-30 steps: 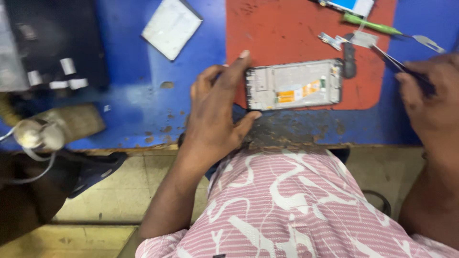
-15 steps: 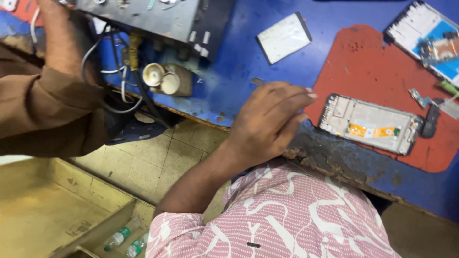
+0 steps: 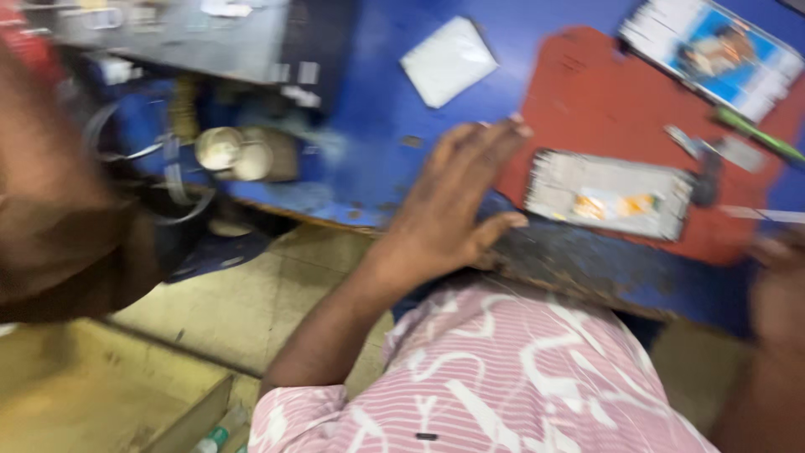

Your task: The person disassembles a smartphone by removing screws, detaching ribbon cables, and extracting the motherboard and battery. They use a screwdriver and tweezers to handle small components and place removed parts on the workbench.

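1. I see left hand [image 3: 453,205] flat, fingers spread, holding nothing, resting at the blue bench [image 3: 369,101] edge.
2. Opened phone [image 3: 610,194] lies on red mat [image 3: 587,92], just right of that hand.
3. Right hand [image 3: 776,285] blurred at the frame edge; I can't tell its grip.

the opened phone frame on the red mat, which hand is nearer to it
Left. The left hand lies open on the blue bench edge just left of the opened grey phone frame, not touching it. The right hand is a blur at the frame's lower right, farther off.
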The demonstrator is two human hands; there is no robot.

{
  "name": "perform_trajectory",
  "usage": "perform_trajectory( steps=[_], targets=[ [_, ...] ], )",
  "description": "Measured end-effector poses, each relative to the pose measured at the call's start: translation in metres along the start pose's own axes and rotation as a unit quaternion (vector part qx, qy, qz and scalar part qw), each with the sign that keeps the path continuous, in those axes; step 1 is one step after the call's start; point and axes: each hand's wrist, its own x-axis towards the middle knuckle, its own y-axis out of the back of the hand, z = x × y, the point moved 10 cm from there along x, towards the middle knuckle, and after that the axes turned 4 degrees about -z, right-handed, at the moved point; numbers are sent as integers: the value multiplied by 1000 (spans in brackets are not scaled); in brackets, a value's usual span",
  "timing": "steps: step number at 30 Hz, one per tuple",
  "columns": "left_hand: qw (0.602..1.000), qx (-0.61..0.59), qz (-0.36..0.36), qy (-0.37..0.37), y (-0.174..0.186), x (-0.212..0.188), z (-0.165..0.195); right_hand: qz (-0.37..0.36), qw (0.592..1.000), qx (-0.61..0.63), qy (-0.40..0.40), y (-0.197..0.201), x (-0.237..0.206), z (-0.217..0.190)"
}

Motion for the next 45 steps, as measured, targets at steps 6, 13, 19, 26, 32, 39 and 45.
perform_trajectory(
  steps=[6,13,19,26,32,39,45],
  targets=[
    [997,-5,-70,22,-46,17,1,-45,988,146,2,-26,6,22],
    [997,-5,-66,33,-63,15,3,-57,977,-191,75,-85,0,7],
    [997,-25,-67,28,-57,11,8,-114,895,-422,92,-120,-8,4],
    [997,-33,-70,27,-50,18,17,-117,895,-424,78,-120,-12,0],
    [996,-37,-73,33,-48,19,18,-122,896,-419,83,-124,-10,-5],
    [995,-41,-81,42,-49,19,18,-127,899,-414,66,-131,-4,-12],
    [995,-49,-73,42,-49,19,19,-164,875,-451,56,-144,6,-22]
  ],
)
